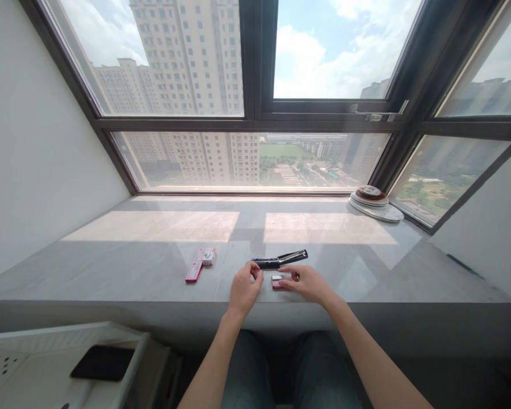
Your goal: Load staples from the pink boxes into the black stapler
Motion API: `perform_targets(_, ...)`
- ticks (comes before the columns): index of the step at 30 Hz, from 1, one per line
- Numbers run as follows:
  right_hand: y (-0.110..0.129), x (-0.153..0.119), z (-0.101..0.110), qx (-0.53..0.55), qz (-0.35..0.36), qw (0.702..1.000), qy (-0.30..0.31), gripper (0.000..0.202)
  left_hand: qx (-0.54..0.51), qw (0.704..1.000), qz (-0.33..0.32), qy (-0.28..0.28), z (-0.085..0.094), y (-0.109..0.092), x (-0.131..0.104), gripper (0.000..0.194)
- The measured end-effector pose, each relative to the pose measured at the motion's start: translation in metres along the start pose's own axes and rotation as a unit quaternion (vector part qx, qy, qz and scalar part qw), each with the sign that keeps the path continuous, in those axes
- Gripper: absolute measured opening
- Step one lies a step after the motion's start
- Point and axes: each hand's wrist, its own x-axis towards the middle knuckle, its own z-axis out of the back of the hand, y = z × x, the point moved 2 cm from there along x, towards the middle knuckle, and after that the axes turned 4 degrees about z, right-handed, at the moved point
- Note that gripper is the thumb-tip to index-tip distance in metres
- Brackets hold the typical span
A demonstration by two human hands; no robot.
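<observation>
A black stapler [267, 263] lies opened out on the grey stone windowsill, its metal-edged part angled up to the right. My left hand [243, 288] is at the stapler's left end with fingers curled and thumb close to the fingertips. Whatever is in that pinch is too small to make out, and I cannot tell whether it touches the stapler. Just in front of the stapler, a small red and white box [276, 282] sits under the fingers of my right hand [306, 282]. Its right side is hidden by thumb and fingers, which close on it.
To the left on the sill [145, 272] lie a long red and white box [195, 271] and a small white box [209, 257] against it. Stacked plates or lids [375, 203] stand in the back right corner. A black phone-like slab [103, 362] rests on a white plastic unit [29, 363].
</observation>
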Motion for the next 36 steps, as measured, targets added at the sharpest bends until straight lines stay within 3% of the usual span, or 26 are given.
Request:
perform_targets(3,0.007,0.011,-0.002,-0.010,0.014,1.000,0.017,0.034,0.081,0.996,0.012,-0.033,0.014,0.013,0.020,0.035)
perform_targets(6,0.017,0.025,-0.005,-0.026,0.047,0.998,0.026,0.026,0.119,0.993,0.007,0.024,0.016,0.022,0.033,0.034)
perform_targets(8,0.023,0.035,-0.007,-0.025,0.067,0.997,-0.001,0.026,0.120,0.992,0.006,0.048,0.013,0.025,0.032,0.033)
perform_targets(11,0.030,0.049,-0.011,-0.031,0.084,0.996,-0.024,0.027,0.115,0.993,0.003,0.035,0.007,0.027,0.023,0.034)
perform_targets(18,0.041,0.066,-0.019,-0.045,0.114,0.991,0.050,0.023,0.115,0.993,0.005,0.034,0.006,0.026,0.018,0.030)
perform_targets(22,0.037,0.061,-0.020,-0.074,0.099,0.992,0.036,0.026,0.109,0.994,0.001,0.029,0.007,0.027,0.020,0.030)
perform_targets(27,0.035,0.047,-0.019,-0.101,0.025,0.994,-0.028,0.023,0.101,0.994,0.006,0.030,0.006,0.028,0.019,0.031)
perform_targets(31,0.040,0.031,-0.021,-0.033,0.047,0.998,0.004,0.026,0.097,0.995,0.006,0.032,0.007,0.026,0.018,0.031)
perform_targets(33,0.031,0.021,-0.017,0.020,0.029,0.999,-0.017,0.030,0.092,0.995,0.006,0.030,0.007,0.026,0.018,0.031)
perform_targets(36,-0.004,0.004,-0.005,0.116,-0.091,0.988,-0.056,0.043,0.086,0.996,0.011,0.031,0.006,0.027,0.019,0.033)
